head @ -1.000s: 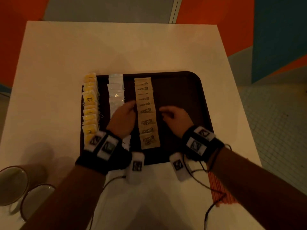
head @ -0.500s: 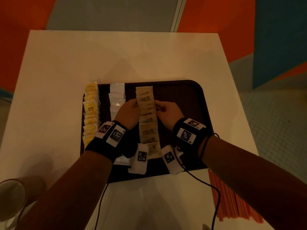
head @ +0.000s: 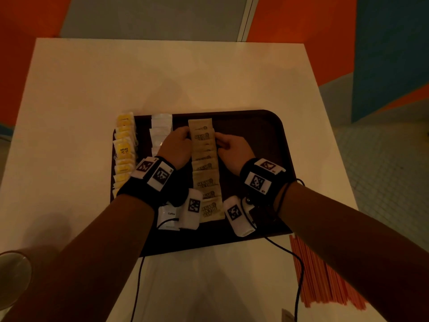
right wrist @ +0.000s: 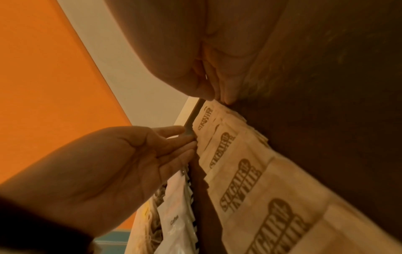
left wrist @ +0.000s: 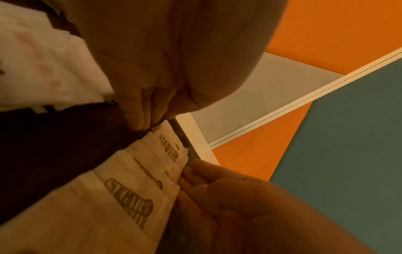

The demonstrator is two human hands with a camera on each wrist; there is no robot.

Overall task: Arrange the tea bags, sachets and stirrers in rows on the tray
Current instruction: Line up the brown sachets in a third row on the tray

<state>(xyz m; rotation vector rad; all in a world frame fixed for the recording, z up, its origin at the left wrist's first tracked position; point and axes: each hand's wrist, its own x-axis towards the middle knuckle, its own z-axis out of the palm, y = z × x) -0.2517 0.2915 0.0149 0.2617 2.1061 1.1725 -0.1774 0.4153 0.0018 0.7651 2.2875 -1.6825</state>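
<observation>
— On the tray [head: 267,140], toward its far edge, what is being squared up?

— The brown sugar row [head: 205,168]. It is being run from the far edge to the near edge, its long axis parallel to the tray's left edge, and it is being flanked at its far end by both hands, each equally near.

— How are the hands being held?

— The left hand [head: 177,145] is being set against the row's left side, the right hand [head: 229,147] against its right side, palms turned inward. The left fingers [right wrist: 174,142] are being kept nearly straight and close together, tips touching the sachet edges; the right fingers [left wrist: 195,173] are being held likewise, lightly bent. Nothing is being pinched.

— And the other things?

— The white row [head: 161,131] and the tea bags [head: 124,149] are being left along the tray's left side. The stirrers [head: 325,275] are still lying on the table off the tray's near right corner, so that row is probably being left for later.
</observation>
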